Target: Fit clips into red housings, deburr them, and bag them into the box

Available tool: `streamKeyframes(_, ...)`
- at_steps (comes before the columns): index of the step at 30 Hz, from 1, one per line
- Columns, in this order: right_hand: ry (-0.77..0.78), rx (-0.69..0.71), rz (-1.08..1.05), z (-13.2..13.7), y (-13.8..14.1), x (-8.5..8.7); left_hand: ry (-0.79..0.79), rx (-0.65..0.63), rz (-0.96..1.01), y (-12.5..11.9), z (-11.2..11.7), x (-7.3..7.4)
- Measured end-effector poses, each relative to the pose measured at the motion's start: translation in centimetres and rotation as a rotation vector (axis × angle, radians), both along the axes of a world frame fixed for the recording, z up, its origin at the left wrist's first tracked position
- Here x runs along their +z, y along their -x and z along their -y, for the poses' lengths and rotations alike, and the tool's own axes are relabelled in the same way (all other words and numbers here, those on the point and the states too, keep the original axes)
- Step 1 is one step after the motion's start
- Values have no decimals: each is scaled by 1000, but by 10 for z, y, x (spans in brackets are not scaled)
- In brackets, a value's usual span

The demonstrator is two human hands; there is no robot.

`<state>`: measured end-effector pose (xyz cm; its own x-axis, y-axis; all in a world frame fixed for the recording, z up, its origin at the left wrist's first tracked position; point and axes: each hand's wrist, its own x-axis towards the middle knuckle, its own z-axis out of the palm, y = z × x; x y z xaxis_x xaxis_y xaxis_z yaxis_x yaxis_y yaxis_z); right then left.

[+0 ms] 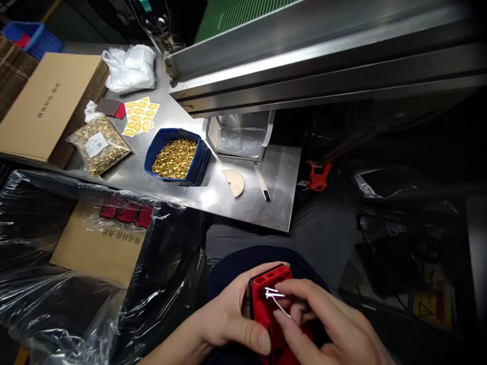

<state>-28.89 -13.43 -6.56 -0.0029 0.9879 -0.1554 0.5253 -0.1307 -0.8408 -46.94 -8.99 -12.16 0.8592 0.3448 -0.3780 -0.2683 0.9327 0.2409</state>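
My left hand point(228, 317) grips a red plastic part with black edging point(268, 299) low in the view, over my lap. My right hand point(327, 324) is closed in a pinch on a thin bent white wire clip point(277, 298) that lies against the part's face. Both hands are close together, fingers touching the red part.
A steel table point(266, 203) carries a blue tub of small gold pieces point(175, 157), a bag of gold pieces point(99, 144), a sheet of yellow stickers point(140, 116) and a white half-disc point(234, 181). Cardboard boxes point(49, 101) and a plastic-lined bin point(76, 284) sit left. A conveyor frame point(323, 66) runs behind.
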Motion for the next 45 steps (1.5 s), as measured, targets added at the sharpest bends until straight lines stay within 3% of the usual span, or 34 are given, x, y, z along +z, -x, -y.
streamKeyframes(15, 33, 44, 45, -4, -2, 1, -40, -6, -10, 3, -2, 4)
streamKeyframes(35, 103, -19, -93, 5, 4, 0, -28, -31, 38, 3, 0, 3)
streamKeyframes(38, 145, -63, -157, 5, 3, -1, -18, -35, 12, 2, -1, 1)
streamKeyframes(42, 353, -215, -385, -4, -10, 5, -22, -45, -18, 2, -2, -3)
streamKeyframes(45, 349, -352, -413, -11, -25, 8, -12, -31, -36, 3, -2, -4)
